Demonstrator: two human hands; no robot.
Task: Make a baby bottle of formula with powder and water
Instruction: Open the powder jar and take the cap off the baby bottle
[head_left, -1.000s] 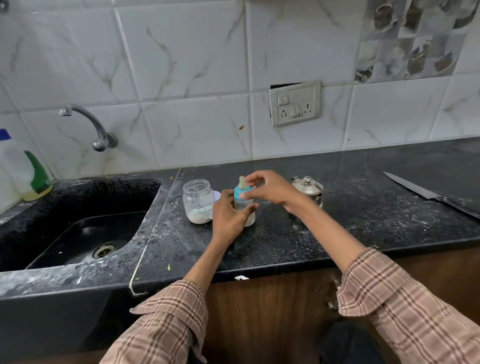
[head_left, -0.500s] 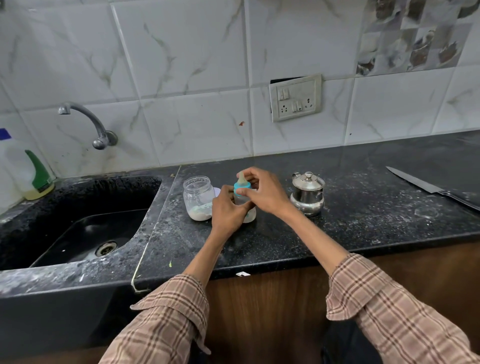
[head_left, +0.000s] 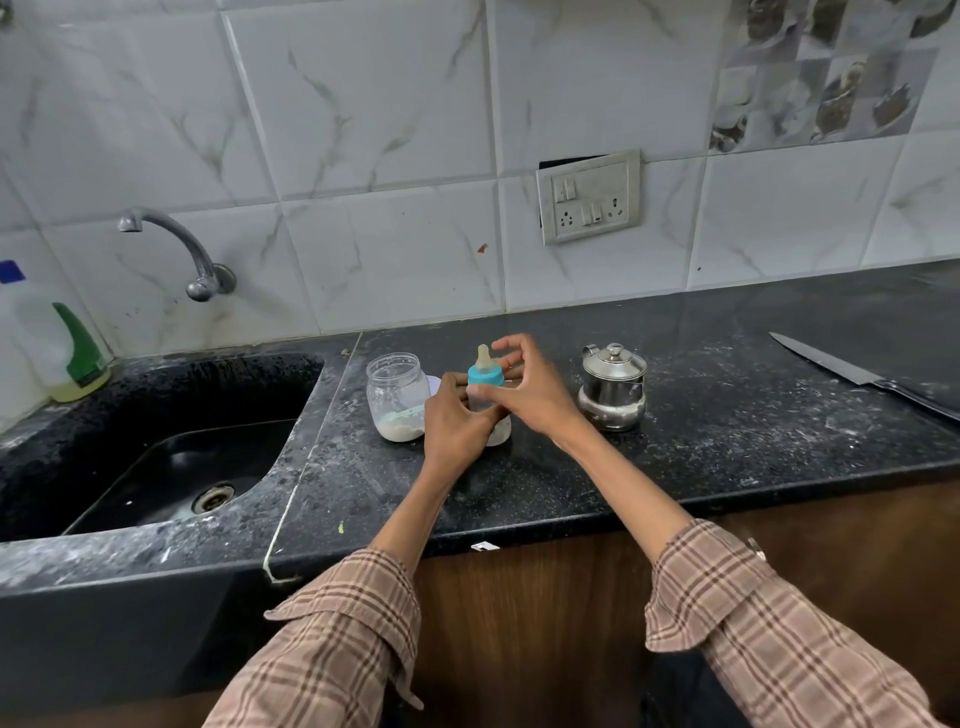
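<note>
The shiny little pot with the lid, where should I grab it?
Probably wrap your fingers around the steel pot's round body, coming from its right side. It stands upright, and the right hand and baby bottle crowd its left. The lid knob might just lift the lid.

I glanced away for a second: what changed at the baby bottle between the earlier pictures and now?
The right hand, which pinched the blue collar a moment ago, has opened its grip, its fingers spread beside the teat. The left hand holds the baby bottle as before. The bottle, powder jar and steel pot stayed put.
</note>
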